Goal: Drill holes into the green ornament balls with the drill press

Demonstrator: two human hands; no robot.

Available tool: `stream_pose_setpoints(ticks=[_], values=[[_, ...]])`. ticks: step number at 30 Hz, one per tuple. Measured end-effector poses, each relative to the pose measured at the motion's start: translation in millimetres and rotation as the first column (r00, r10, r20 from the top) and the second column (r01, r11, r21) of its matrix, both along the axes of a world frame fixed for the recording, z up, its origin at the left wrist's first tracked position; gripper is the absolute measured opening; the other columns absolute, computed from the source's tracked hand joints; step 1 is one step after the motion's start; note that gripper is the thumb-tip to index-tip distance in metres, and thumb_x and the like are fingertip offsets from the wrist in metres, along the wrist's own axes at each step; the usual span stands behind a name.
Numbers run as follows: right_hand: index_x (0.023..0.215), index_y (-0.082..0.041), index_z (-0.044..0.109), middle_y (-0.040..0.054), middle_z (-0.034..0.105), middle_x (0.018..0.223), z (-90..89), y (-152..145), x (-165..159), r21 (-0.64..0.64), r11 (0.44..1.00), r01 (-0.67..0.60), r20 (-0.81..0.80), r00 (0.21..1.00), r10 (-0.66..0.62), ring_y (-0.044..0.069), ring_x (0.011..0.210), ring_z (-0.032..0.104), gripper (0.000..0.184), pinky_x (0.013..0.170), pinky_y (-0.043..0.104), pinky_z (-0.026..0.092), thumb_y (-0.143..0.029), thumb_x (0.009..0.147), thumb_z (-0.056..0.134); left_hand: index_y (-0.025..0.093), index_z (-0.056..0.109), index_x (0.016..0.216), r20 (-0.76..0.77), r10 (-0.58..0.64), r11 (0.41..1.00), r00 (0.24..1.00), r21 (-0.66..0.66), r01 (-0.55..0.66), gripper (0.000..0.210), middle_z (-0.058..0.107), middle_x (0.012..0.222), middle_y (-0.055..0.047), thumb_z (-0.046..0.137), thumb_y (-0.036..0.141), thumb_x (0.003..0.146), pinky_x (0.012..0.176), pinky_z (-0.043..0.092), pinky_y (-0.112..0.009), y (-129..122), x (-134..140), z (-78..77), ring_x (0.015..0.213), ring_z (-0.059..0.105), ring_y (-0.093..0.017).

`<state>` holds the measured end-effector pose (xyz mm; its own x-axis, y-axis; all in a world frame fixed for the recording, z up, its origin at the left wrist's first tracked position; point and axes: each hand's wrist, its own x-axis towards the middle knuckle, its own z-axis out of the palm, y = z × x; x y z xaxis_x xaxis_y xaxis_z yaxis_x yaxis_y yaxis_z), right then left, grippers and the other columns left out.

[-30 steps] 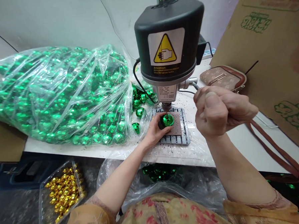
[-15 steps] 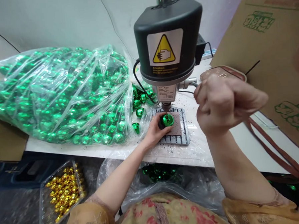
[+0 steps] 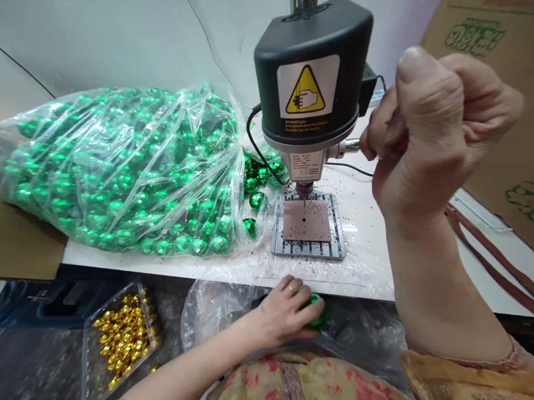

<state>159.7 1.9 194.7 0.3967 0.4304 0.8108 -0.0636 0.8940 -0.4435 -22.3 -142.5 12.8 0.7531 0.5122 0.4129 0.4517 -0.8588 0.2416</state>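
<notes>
My left hand is low in front of the table edge, over a clear plastic bag. Its fingers curl over a shiny green faceted ball, partly hidden beneath them. My right hand is raised in a fist beside the drill press, closed around the end of its feed handle; the grip itself is hidden by the fingers. Below the chuck, the thin drill bit stands above a brown pad with a dark hole, and no ball lies on it. Dark shavings are scattered around.
A large clear bag of green balls fills the table's left side, with loose balls by its mouth. A clear bin of gold balls stands lower left. A cardboard box and a brown strap are at right.
My left hand has carried the green ball off the drill's pad, down toward me over the bag. My right fist has risen with the handle, and the pad is now bare.
</notes>
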Motion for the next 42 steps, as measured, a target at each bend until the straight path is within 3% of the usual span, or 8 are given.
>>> stream_pose_setpoints(ticks=[6,11,15,19,24,27,34,42], values=[[0.052,-0.019,0.039,-0.0075,0.034,0.044,-1.6,1,1,-0.008,1.0,0.007,0.0,1.0,-0.007,0.003,0.04,0.034,0.044,0.043,0.028,0.023,-0.016,0.091,0.059,0.031,0.059,0.131,0.218,0.207,0.971,0.954,0.075,-0.228,0.038,0.072,0.11,-0.007,0.06,0.02,0.095,0.094,0.056,-0.042,40,-27,14.0,0.105,0.068,-0.025],[0.053,-0.019,0.04,-0.0085,0.034,0.043,-3.6,5,2,0.037,0.999,-0.012,-0.007,1.0,0.012,0.002,0.038,0.033,0.044,0.041,0.025,0.021,-0.017,0.091,0.06,0.018,0.059,0.13,0.029,0.655,0.754,0.755,0.038,-0.656,0.054,0.065,0.125,-0.014,0.046,-0.004,0.082,0.105,0.05,-0.048,138,-50,41.1,0.121,0.06,-0.03],[0.053,-0.018,0.039,-0.0088,0.035,0.044,-4.5,4,1,0.041,0.999,-0.012,-0.01,1.0,0.012,0.002,0.039,0.033,0.045,0.041,0.025,0.022,-0.017,0.092,0.06,0.019,0.062,0.129,-0.295,0.613,0.729,0.733,-0.145,-0.669,0.06,0.063,0.126,-0.012,0.059,-0.002,0.073,0.099,0.052,-0.041,180,-59,42.7,0.113,0.064,-0.031],[0.052,-0.018,0.039,-0.0083,0.034,0.045,-5.2,3,0,0.043,0.999,-0.022,-0.004,1.0,0.022,0.002,0.04,0.033,0.046,0.043,0.026,0.022,-0.018,0.093,0.059,0.021,0.065,0.124,-0.109,0.689,0.677,0.716,-0.254,-0.69,0.047,0.063,0.111,-0.008,0.066,0.01,0.078,0.09,0.053,-0.037,181,-61,40.5,0.098,0.065,-0.026],[0.052,-0.019,0.037,-0.0082,0.032,0.044,-6.3,6,-1,0.082,0.996,-0.04,-0.058,0.997,0.044,0.002,0.039,0.031,0.047,0.041,0.026,0.019,-0.016,0.09,0.063,0.025,0.058,0.126,0.423,0.656,0.707,0.625,-0.635,-0.312,0.043,0.064,0.102,-0.004,0.069,0.041,0.088,0.076,0.054,-0.032,152,-50,49.5,0.08,0.062,-0.017],[0.053,-0.018,0.037,-0.0084,0.032,0.045,-6.3,6,-1,0.081,0.996,-0.037,-0.051,0.998,0.041,0.002,0.039,0.031,0.045,0.042,0.024,0.021,-0.016,0.091,0.062,0.026,0.052,0.117,0.521,0.691,0.58,0.501,-0.813,0.046,0.051,0.066,0.092,-0.001,0.075,0.055,0.082,0.069,0.055,-0.031,133,-34,52.5,0.076,0.065,-0.017],[0.052,-0.018,0.037,-0.0078,0.034,0.044,-4.9,1,-1,0.036,0.998,-0.045,-0.037,0.998,0.046,0.002,0.039,0.034,0.045,0.043,0.025,0.021,-0.014,0.091,0.06,0.025,0.057,0.123,0.438,0.665,0.51,0.605,-0.858,0.061,0.057,0.065,0.087,0.0,0.084,0.042,0.075,0.068,0.051,-0.026,121,-13,54.5,0.078,0.063,-0.014],[0.051,-0.018,0.037,-0.0073,0.033,0.045,-7.0,-2,-1,0.029,0.999,-0.045,-0.015,0.999,0.045,0.003,0.04,0.037,0.046,0.043,0.025,0.022,-0.017,0.091,0.06,0.025,0.052,0.116,0.494,0.793,0.439,0.358,-0.869,0.227,0.05,0.068,0.098,0.0,0.078,0.041,0.076,0.078,0.059,-0.035,142,-4,38.6,0.084,0.068,-0.016]])
